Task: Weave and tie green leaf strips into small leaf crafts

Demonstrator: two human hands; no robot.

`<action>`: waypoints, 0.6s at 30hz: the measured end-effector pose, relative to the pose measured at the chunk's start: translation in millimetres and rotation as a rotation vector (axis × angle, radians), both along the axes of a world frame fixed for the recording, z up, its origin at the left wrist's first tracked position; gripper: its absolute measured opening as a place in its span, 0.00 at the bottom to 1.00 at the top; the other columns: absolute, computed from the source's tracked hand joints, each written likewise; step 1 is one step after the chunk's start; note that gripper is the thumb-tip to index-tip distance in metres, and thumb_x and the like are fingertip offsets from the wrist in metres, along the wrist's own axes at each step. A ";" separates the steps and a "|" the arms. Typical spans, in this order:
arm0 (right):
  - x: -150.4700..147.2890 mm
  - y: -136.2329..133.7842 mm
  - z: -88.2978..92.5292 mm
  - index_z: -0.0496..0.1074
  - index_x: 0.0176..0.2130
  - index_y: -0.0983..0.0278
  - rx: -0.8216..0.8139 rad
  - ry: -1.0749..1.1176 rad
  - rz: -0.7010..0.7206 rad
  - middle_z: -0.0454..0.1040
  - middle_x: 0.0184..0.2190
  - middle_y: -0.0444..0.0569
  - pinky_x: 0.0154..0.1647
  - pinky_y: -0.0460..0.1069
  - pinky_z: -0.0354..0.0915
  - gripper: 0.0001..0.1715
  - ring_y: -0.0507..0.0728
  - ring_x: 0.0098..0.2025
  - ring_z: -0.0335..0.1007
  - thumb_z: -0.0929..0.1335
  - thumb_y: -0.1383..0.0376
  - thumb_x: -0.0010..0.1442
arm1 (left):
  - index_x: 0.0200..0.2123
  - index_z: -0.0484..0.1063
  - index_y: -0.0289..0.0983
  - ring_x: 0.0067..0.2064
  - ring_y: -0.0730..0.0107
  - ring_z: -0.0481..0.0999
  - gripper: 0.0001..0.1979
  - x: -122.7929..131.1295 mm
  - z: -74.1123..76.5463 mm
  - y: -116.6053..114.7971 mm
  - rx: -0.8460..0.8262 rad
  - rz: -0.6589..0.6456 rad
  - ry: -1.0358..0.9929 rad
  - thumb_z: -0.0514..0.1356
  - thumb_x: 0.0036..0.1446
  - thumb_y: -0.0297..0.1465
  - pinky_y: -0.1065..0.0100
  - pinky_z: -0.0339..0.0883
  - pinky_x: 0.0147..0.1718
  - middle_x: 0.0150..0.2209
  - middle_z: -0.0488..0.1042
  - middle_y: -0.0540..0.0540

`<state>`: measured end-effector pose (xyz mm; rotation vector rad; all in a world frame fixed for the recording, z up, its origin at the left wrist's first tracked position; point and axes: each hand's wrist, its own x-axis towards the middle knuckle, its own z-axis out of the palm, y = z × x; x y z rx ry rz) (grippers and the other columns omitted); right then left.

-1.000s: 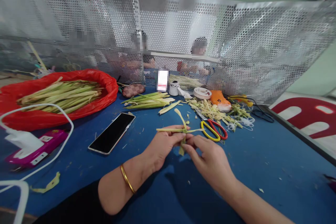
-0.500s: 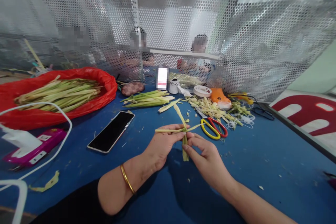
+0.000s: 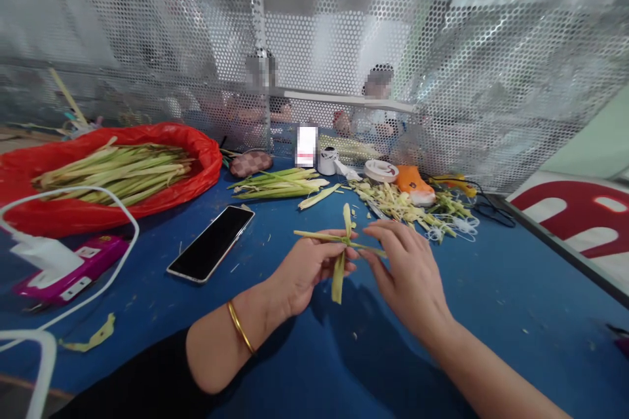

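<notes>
In front of me is a small woven piece of pale green leaf strips (image 3: 338,278), with strips sticking out from a knotted centre in a cross. My left hand (image 3: 309,268) pinches it near the centre, thumb on top and fingers beneath. Around the right-pointing strip, my right hand (image 3: 405,268) has its thumb and fingertips apart; the thumb lies close against that strip, and whether it touches cannot be made out. Scissors (image 3: 377,211) lie behind my right hand, which hides their handles.
A red plastic bag (image 3: 209,167) of leaf strips stands left. A phone (image 3: 211,244), a purple power strip (image 3: 105,250) and a white cable (image 3: 135,222) lie nearer. Behind are leaves (image 3: 280,184), a tape roll (image 3: 381,171), scraps (image 3: 393,200) and a perforated metal screen (image 3: 314,46), with people beyond.
My right hand has let go of the downward strip and moved up and right to the right-pointing strip. The woven piece has turned slightly; my left hand keeps its pinch.
</notes>
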<state>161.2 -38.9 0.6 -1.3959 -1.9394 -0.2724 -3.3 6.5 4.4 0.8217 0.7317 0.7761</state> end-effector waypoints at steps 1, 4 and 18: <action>1.4 2.5 -0.4 0.69 0.42 0.62 -0.043 -0.029 0.030 0.75 0.40 0.53 0.50 0.56 0.57 0.07 0.61 0.45 0.69 0.63 0.63 0.64 | 0.43 0.76 0.34 0.29 0.74 0.75 0.13 0.0 -1.3 0.3 -0.009 -0.011 0.004 0.63 0.52 0.27 0.68 0.71 0.37 0.30 0.76 0.46; 0.9 3.8 -1.4 0.68 0.32 0.61 -0.147 -0.066 0.089 0.75 0.27 0.45 0.52 0.56 0.55 0.13 0.55 0.31 0.70 0.59 0.66 0.67 | 0.41 0.76 0.34 0.27 0.76 0.74 0.12 1.7 -4.1 -0.4 0.013 0.035 0.066 0.64 0.52 0.29 0.71 0.70 0.33 0.27 0.75 0.48; -17.8 -14.1 -2.6 0.68 0.28 0.64 -0.114 -0.101 0.217 0.69 0.22 0.46 0.36 0.51 0.56 0.16 0.54 0.25 0.63 0.58 0.69 0.66 | 0.37 0.77 0.32 0.27 0.76 0.73 0.10 6.4 -8.6 -1.8 0.014 0.146 0.133 0.66 0.48 0.26 0.76 0.64 0.26 0.27 0.77 0.46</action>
